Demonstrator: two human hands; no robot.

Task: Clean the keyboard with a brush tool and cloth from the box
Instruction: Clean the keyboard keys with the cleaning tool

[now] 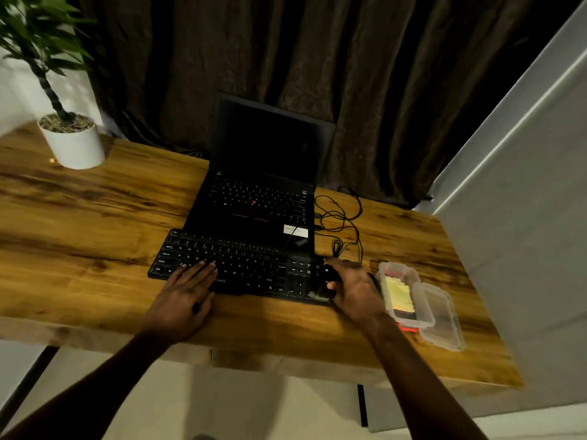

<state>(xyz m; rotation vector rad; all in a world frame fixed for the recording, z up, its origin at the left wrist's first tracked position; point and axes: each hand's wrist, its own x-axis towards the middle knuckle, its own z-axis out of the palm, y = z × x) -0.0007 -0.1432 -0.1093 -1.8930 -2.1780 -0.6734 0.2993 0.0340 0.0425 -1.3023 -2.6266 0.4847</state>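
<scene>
The keyboard (241, 265) lies flat near the front edge of the bench (95, 217), butted up against the open laptop (263, 201) behind it; the left hand (184, 296) rests on its left-hand keys, fingers straight and spread, pinning the board down; over at the keyboard's right end the right hand (355, 290) is curled round a dark, slim thing with a greyish tip, and I take that to be the brush tool (324, 289), though the light is dim and its shape is blurred; the tip sits low at the near right corner of the keys. So, by my reading, we are in the brushing stage, and how much of the board is swept so far I cannot tell; no dust shows either way. Just beside the right hand stands the clear box (386, 274), open, its lid (441, 315) lying on the bench on the far side; inside, a yellow cloth (398, 295) sits folded and apparently untouched; the wipe-down looks to be ahead, then. Further out, a black cable (340, 217) loops on the bench right of the laptop, and a potted plant (74, 144) stands at the far left corner.
</scene>
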